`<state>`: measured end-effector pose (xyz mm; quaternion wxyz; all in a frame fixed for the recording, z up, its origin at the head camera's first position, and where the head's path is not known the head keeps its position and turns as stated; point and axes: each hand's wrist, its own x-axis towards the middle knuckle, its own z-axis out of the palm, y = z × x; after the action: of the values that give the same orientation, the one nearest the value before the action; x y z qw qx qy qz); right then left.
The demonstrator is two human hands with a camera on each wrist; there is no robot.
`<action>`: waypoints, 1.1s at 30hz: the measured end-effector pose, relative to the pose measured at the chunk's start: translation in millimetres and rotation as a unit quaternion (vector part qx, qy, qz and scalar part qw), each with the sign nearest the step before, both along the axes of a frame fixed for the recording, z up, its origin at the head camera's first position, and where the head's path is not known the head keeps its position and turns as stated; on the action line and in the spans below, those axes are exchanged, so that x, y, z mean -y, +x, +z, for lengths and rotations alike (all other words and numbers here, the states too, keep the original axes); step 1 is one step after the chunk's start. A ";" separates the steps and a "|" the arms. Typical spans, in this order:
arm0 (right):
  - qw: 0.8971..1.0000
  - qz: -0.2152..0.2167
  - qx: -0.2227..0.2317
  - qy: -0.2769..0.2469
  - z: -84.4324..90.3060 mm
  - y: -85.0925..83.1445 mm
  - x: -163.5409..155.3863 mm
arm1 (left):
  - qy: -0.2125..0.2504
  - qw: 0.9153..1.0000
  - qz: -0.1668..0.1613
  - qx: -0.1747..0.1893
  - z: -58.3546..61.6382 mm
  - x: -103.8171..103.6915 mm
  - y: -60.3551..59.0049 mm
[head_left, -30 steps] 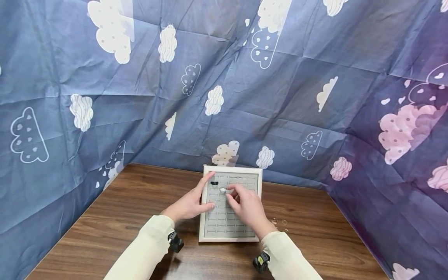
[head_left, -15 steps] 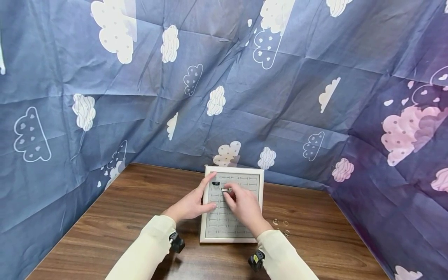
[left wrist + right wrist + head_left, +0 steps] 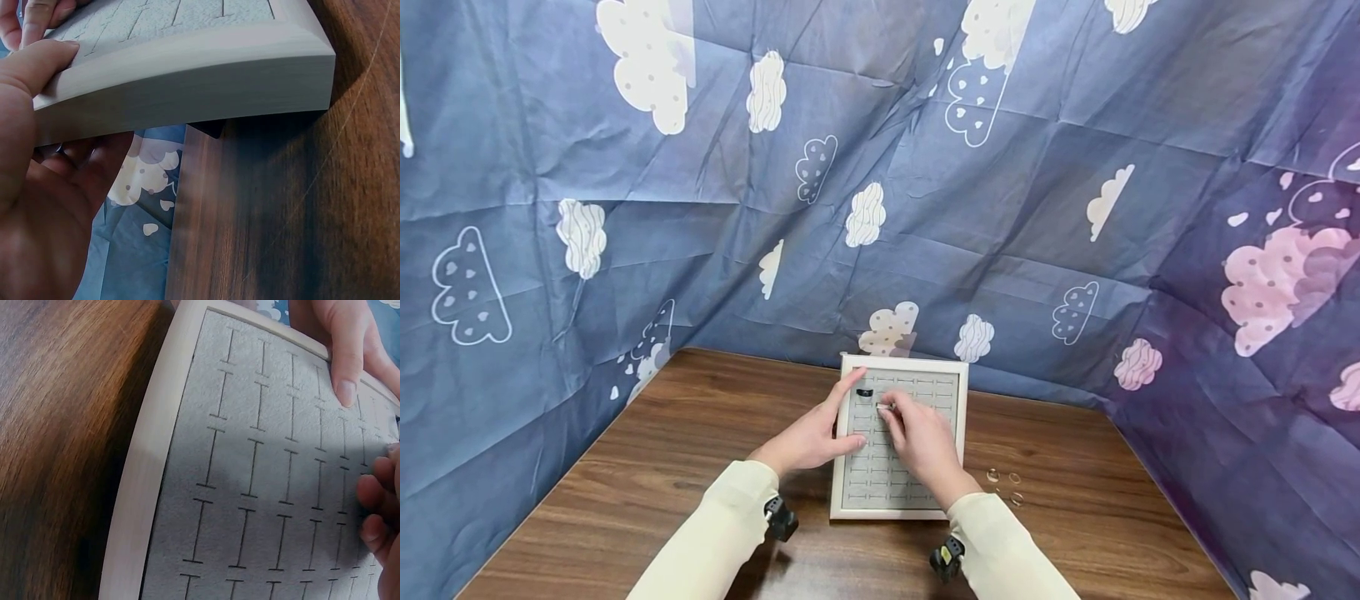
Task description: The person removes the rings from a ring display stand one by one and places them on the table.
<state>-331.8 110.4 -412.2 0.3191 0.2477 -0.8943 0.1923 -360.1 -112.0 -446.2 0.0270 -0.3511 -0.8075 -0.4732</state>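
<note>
Left hand grips slotted board, thumb over rim; right hand, fingertips nearly together, pinches 1 pale ring.

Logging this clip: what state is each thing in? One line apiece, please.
Ring board: tilted, far end raised off the table.
Dark ring: seated near the board's upper left corner.
Pale ring: pinched; seating hidden by fingers.
Loose rings: lying on the table, right of the board.
Left hand: grips the board's left side.
Right hand: pinches the pale ring.
Backdrop: creased, hanging behind the table.
</note>
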 end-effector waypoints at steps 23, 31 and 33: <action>0.996 0.059 -0.056 -0.047 1.4 -0.6 -10.7 | -0.008 1.000 0.007 0.002 1.8 -0.5 0.4; 0.997 0.055 -0.048 -0.031 2.1 3.1 -22.3 | -0.011 1.000 0.006 0.003 0.1 -0.3 -0.3; 0.997 0.055 -0.046 -0.028 1.6 4.0 -25.1 | -0.010 1.000 0.006 -0.003 -0.2 0.2 0.0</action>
<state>-327.7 135.5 -410.6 0.3560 0.2963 -0.8577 0.2230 -360.0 -112.2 -446.4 0.0286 -0.3478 -0.8141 -0.4642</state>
